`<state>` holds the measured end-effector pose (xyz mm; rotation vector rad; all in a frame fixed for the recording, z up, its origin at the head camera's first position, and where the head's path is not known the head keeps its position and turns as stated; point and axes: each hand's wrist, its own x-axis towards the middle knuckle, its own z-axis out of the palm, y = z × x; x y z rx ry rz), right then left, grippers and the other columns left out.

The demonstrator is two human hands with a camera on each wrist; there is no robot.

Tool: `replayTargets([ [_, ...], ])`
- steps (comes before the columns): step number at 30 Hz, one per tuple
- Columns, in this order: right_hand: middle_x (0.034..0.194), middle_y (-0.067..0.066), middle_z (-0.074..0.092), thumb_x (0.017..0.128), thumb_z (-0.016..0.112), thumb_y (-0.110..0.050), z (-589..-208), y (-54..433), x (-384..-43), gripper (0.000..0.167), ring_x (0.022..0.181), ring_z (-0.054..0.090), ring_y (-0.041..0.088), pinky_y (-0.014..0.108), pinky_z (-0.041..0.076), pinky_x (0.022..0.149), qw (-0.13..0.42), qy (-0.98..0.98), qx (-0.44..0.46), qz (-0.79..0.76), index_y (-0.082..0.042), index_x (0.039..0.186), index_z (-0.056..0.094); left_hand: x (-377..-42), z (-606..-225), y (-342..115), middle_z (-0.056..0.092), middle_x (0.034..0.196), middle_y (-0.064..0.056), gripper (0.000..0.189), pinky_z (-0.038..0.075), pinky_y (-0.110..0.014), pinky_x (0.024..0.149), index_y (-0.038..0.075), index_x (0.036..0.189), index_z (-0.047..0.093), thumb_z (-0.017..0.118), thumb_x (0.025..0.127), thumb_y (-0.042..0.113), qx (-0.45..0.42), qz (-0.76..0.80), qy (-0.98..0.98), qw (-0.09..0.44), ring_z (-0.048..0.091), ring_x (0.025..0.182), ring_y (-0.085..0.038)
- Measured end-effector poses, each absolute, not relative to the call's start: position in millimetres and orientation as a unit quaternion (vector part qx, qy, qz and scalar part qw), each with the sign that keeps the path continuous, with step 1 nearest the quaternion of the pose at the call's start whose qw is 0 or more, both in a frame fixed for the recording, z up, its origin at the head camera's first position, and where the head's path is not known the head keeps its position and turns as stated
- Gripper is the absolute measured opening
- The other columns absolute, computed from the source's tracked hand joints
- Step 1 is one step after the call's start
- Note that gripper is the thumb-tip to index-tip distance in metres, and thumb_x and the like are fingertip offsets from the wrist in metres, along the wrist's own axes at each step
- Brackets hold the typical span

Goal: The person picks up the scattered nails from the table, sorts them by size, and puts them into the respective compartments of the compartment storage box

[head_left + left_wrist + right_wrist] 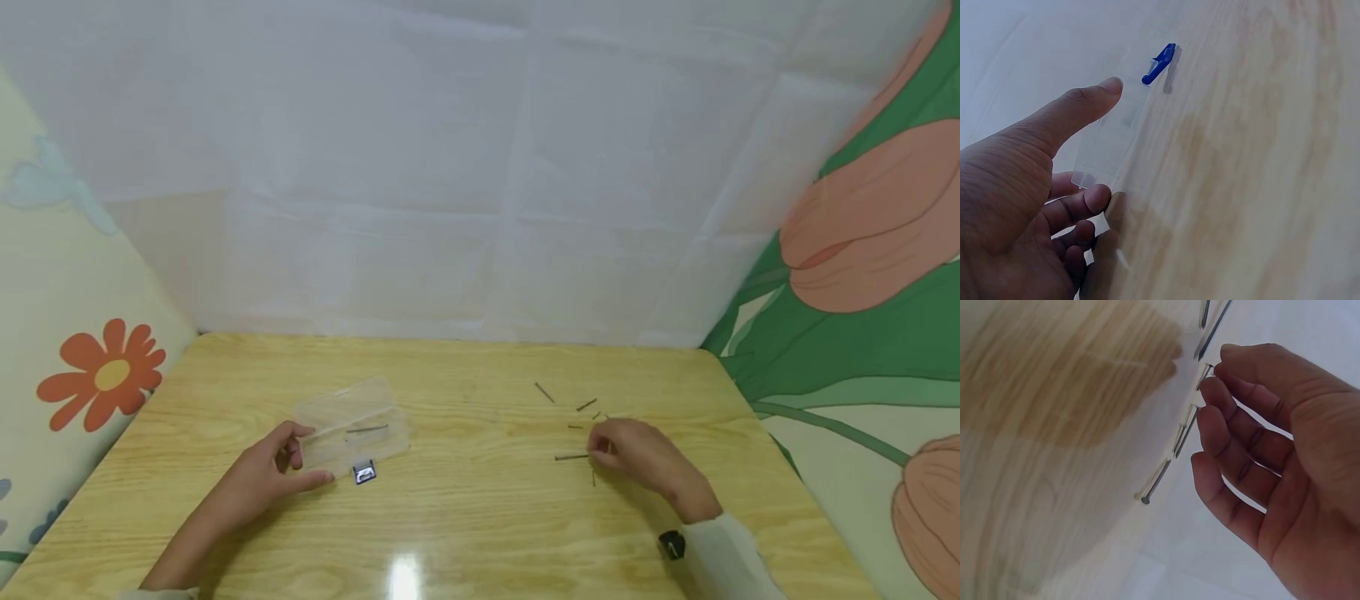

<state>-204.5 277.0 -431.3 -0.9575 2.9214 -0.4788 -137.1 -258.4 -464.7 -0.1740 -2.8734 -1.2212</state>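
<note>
Nails (pixel 1157 481) beside right fingers (pixel 1214 431), clear box (pixel 345 406) apart

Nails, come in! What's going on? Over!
Left hand holds clear box. Right hand at loose nails, pinch unclear. Nail in box. Nothing seen blocking.

Backed at twelve o'clock by a creased white sheet (pixel 390 150). Bordered at nine by a pale panel (pixel 52 283) showing a red-orange flower (pixel 112 375) toward eight and a light-blue shape (pixel 51 185) toward ten. Bordered at three by printed pink tulips (pixel 877 217) among green leaves (pixel 885 342). Floored at six by a wood-grain tabletop (pixel 480 525) bearing a bright reflection (pixel 405 577).
</note>
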Motion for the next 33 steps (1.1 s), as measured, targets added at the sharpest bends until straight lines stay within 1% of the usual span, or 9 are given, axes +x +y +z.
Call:
replayTargets([
  [7, 0.084, -0.012, 0.063, 0.09, 0.074, -0.007, -435.2, 270.5, -207.3, 0.01, 0.075, 0.058, 0.005, 0.03, 0.052, 0.069, 0.022, 0.942, -0.305, -0.14, -0.017, 0.089, 0.072, -135.7, -463.2, -256.6, 0.051, 0.09, -0.003, 0.067, 0.04, -0.028, 0.068, 0.001, 0.124, 0.057, 0.089, 0.081, 0.04, -0.055, -0.391, -0.919, 0.01, 0.048, 0.078, -0.016],
  [12, 0.084, -0.013, 0.064, 0.091, 0.072, -0.006, -439.5, 269.5, -207.3, 0.013, 0.075, 0.059, 0.004, 0.03, 0.052, 0.069, 0.032, 0.947, -0.289, -0.137, -0.018, 0.089, 0.073, -136.4, -466.6, -257.5, 0.051, 0.089, -0.002, 0.067, 0.04, -0.028, 0.068, 0.001, 0.124, 0.057, 0.09, 0.08, 0.04, -0.057, -0.391, -0.918, 0.015, 0.048, 0.077, -0.015],
  [21, 0.081, -0.015, 0.061, 0.093, 0.068, -0.004, -438.9, 266.2, -208.8, 0.018, 0.071, 0.053, 0.002, 0.03, 0.048, 0.066, 0.034, 0.948, -0.281, -0.145, -0.02, 0.085, 0.071, -138.5, -466.0, -259.7, 0.051, 0.089, -0.003, 0.065, 0.04, -0.028, 0.066, 0.003, 0.121, 0.056, 0.089, 0.08, 0.042, -0.056, -0.397, -0.916, 0.019, 0.048, 0.077, -0.015],
  [27, 0.074, -0.016, 0.055, 0.089, 0.067, -0.002, -439.7, 264.3, -212.2, 0.023, 0.066, 0.048, 0.004, 0.029, 0.044, 0.063, 0.035, 0.949, -0.28, -0.141, -0.022, 0.078, 0.067, -139.0, -465.0, -260.2, 0.05, 0.089, -0.003, 0.064, 0.039, -0.028, 0.067, 0.004, 0.12, 0.056, 0.088, 0.081, 0.043, -0.054, -0.396, -0.916, 0.013, 0.048, 0.077, -0.016],
  [33, 0.072, -0.016, 0.053, 0.083, 0.069, -0.004, -442.5, 264.7, -214.0, 0.02, 0.065, 0.047, 0.005, 0.03, 0.043, 0.064, 0.041, 0.951, -0.28, -0.129, -0.023, 0.077, 0.065, -135.9, -464.2, -258.2, 0.05, 0.088, -0.003, 0.064, 0.039, -0.028, 0.067, 0.002, 0.121, 0.056, 0.089, 0.082, 0.041, -0.059, -0.4, -0.915, 0.011, 0.047, 0.076, -0.015],
])
